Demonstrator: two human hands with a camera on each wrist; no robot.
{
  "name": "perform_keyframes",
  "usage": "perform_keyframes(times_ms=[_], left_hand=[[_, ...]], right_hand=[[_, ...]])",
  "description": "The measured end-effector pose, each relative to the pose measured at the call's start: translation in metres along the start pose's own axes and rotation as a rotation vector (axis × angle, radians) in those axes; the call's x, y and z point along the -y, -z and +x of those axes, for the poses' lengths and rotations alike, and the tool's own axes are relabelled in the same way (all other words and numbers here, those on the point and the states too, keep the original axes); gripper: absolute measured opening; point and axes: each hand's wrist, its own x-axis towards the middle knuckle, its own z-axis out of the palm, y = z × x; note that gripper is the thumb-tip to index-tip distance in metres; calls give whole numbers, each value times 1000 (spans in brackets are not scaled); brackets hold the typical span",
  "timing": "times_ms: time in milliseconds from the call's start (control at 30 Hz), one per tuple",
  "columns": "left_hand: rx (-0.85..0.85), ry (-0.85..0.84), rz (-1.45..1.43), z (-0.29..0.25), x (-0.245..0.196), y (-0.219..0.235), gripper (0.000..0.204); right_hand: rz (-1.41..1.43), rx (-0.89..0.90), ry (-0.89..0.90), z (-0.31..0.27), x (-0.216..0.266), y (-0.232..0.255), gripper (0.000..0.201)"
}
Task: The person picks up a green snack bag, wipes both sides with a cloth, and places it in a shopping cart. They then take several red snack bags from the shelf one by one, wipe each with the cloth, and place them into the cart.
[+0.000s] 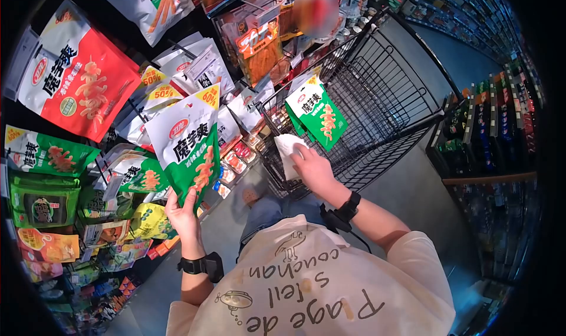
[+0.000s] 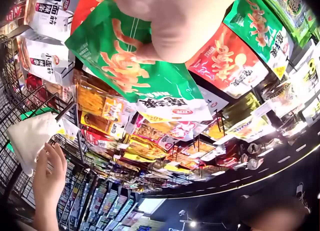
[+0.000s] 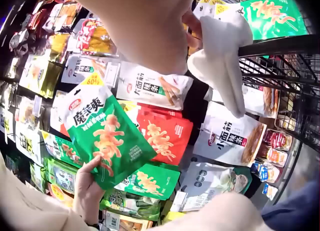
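Observation:
My left hand [image 1: 184, 218] grips the lower edge of a green-and-white snack bag [image 1: 180, 144], thumb on its front. The bag stands tilted before the shelf, its printed face showing in the right wrist view too. My right hand [image 1: 317, 174] holds a white cloth [image 1: 286, 152] at the near rim of the black wire shopping cart [image 1: 377, 100]. In the right wrist view the cloth [image 3: 222, 56] hangs down in folds, and the forearm hides part of that hand. Another green-and-white snack bag [image 1: 321, 115] is at the cart's left side, just beyond the cloth.
Hanging snack bags fill the rack on the left, among them a large red-and-white bag [image 1: 82, 76] and a smaller green bag [image 1: 47, 152]. Small packs [image 1: 236, 162] line a low shelf beside the cart. Across the aisle stands another stocked shelf [image 1: 489, 123].

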Motion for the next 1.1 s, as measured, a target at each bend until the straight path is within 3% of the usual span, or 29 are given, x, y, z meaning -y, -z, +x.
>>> perform_keyframes(times_ms=[200, 267, 367, 567, 633, 700, 767, 833, 867, 900, 967, 1033, 1100], left_hand=[[-27, -54, -57, 0, 2, -1, 24], [-27, -37, -85, 0, -1, -3, 24], [-13, 52, -152, 0, -7, -8, 24], [98, 141, -343, 1, -31, -21, 19], [210, 210, -477, 0, -41, -22, 23], [220, 178, -481, 0, -47, -25, 23], [229, 259, -514, -3, -60, -31, 26], [284, 220, -561, -1, -59, -26, 30], [273, 160, -565, -5, -65, -27, 32], [294, 121, -521, -6, -67, -22, 37], [280, 37, -437, -4, -82, -12, 43], [197, -263, -298, 14, -101, 9, 52], [-65, -609, -55, 35, -140, 46, 56]], right_hand=[[29, 154, -164, -17, -3, -12, 62], [52, 312, -214, -25, -3, -8, 78], [175, 214, -83, -30, -12, -7, 77], [170, 106, -45, -12, -7, 13, 73], [175, 45, -35, 4, 6, 51, 74], [714, 8, -53, 25, 22, 70, 73], [1041, 2, 18, 43, 46, 78, 77], [1421, 40, 40, 59, 76, 81, 81], [1477, 56, 91, 68, 89, 82, 83], [1167, -17, 78, 72, 99, 87, 84], [1190, -72, 120, 83, 114, 78, 82], [1249, -74, 163, 93, 131, 88, 81], [1308, -79, 195, 104, 144, 96, 79]])
